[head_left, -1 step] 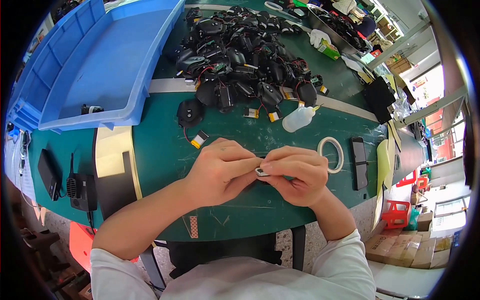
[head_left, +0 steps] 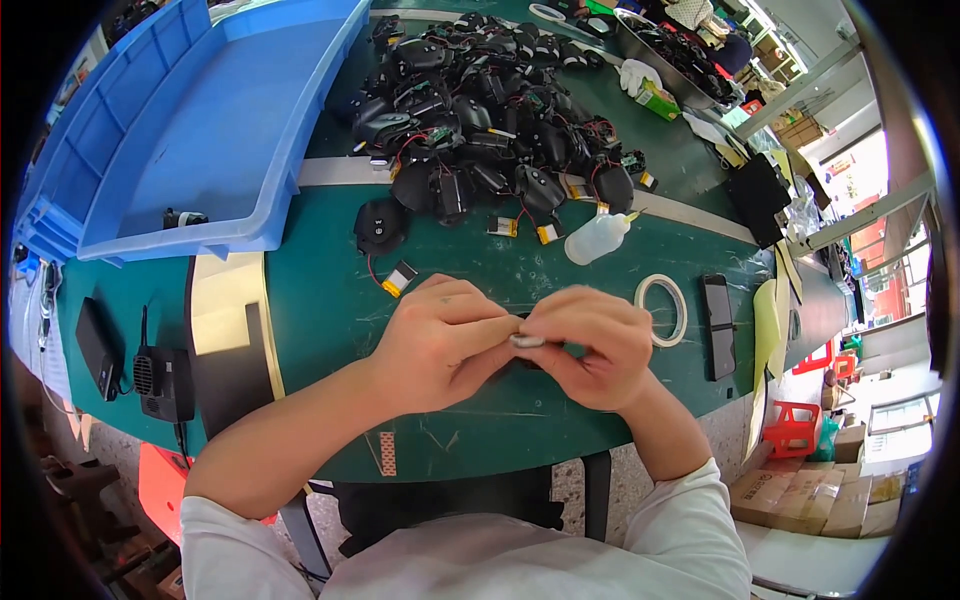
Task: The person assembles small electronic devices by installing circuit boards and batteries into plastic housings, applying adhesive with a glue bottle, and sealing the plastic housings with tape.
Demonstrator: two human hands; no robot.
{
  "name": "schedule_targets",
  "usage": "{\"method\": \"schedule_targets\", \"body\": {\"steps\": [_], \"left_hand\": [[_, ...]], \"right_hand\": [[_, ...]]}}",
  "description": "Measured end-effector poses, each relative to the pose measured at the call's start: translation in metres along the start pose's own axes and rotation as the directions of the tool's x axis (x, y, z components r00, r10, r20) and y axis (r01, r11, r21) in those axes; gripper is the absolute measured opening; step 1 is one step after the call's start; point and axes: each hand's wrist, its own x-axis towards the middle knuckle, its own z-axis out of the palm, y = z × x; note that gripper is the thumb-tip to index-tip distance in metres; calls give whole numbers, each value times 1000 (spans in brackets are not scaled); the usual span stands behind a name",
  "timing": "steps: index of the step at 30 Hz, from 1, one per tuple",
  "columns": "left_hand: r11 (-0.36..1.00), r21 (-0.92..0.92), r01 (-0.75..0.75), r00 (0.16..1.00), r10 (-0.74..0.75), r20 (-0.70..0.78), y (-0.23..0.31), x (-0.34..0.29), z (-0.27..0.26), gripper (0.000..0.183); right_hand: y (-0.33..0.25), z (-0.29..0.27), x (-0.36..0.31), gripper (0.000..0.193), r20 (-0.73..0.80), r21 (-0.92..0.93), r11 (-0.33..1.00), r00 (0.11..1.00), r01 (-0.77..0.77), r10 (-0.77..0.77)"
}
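Note:
Above the green table, my left hand (head_left: 445,345) and my right hand (head_left: 595,345) meet fingertip to fingertip. Both are closed in a pinch around a small light-grey piece (head_left: 527,341), mostly covered by my fingers, so I cannot tell its kind. A bit of something dark shows behind and below the fingertips. Just beyond my left hand lies a flat silver battery (head_left: 399,278) with a yellow end, wired to a round black housing (head_left: 380,227). A white squeeze bottle (head_left: 597,238) lies tilted beyond my right hand, and a tape roll (head_left: 662,310) is beside it.
A heap of black housings (head_left: 470,120) with wires and batteries spreads across the far table. At the left stand a blue crate (head_left: 270,200) and a black walkie-talkie (head_left: 163,382). A dark phone-like device (head_left: 717,328) lies right; a perforated strip (head_left: 388,453) is near the front edge.
My right fingers have shifted slightly around the small piece, which now looks paler and blurred. My left hand has barely moved.

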Motion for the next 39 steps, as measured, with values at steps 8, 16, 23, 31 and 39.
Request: {"method": "schedule_targets", "body": {"steps": [8,16,23,31,39], "left_hand": [[937,325,-130,984,162,-75,6,-1,4,28],[993,-29,117,992,-116,54,-2,7,-2,69],[955,-67,290,914,-255,315,-5,2,-5,59],[978,-171,116,992,-107,62,0,8,-2,39],[952,-157,261,963,-269,-32,-13,1,-4,16]], "right_hand": [[-9,8,-3,35,-15,-113,975,981,-194,193],[-12,7,-10,33,-54,138,962,968,-235,244],[-5,8,-13,34,-56,394,886,955,-247,291],[-5,5,-22,27,-192,337,793,787,-508,586],[-39,17,66,16,-46,-720,685,993,-108,108]]}}
